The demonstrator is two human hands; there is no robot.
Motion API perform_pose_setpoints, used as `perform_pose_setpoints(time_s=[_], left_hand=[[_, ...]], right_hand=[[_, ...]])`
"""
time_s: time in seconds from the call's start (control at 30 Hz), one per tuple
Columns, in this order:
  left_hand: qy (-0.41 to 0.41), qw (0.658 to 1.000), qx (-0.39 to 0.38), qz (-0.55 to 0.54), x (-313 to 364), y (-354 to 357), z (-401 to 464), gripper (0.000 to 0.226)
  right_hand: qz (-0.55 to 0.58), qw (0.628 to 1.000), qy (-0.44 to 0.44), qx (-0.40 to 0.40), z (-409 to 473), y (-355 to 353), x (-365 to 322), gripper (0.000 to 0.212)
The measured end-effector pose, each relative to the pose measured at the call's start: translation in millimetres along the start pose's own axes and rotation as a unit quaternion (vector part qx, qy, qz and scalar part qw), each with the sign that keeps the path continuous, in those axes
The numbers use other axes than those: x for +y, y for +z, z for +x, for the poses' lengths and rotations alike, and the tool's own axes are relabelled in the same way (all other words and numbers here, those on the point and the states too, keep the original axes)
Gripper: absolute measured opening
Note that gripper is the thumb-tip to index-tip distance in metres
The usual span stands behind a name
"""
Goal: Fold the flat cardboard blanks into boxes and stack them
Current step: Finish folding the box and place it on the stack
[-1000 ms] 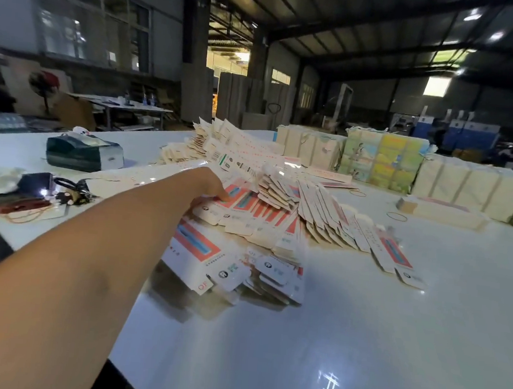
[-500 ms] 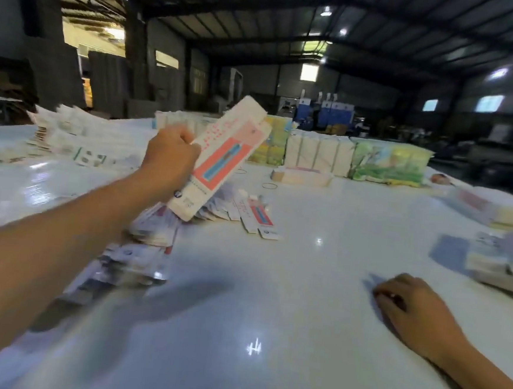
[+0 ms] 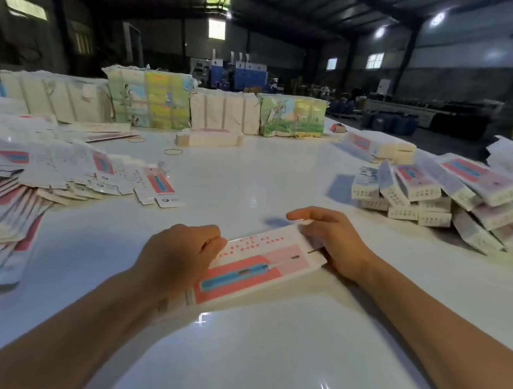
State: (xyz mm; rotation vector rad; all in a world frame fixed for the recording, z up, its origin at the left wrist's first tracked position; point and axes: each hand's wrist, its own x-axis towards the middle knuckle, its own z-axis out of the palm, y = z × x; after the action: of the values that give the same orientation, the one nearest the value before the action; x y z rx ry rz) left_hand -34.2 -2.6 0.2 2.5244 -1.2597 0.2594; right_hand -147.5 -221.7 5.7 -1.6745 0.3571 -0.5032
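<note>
A single pink-and-white cardboard blank (image 3: 256, 265) is being held low over the near middle of the white table (image 3: 236, 361), gripped at its left end by the curled left hand (image 3: 179, 256) and pinched at its right end by the right hand (image 3: 334, 240). Loose flat blanks (image 3: 67, 170) are being kept spread on the left, while folded boxes (image 3: 442, 199) are being stacked on the right, and wrapped bundles (image 3: 152, 100) are lined along the far edge.

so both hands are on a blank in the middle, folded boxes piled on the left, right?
Not quite: the head view shows the folded boxes piled on the right. Flat blanks lie on the left. Both the left hand and right hand do hold the blank.
</note>
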Motion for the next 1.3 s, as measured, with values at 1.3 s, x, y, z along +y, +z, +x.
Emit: perform_pose_setpoints(time_s=[1.3], left_hand=[[-0.049, 0.990, 0.054, 0.121, 25, -4, 4, 0.087]], right_hand=[[-0.134, 0.983, -0.109, 0.065, -20, 34, -2, 0.035]])
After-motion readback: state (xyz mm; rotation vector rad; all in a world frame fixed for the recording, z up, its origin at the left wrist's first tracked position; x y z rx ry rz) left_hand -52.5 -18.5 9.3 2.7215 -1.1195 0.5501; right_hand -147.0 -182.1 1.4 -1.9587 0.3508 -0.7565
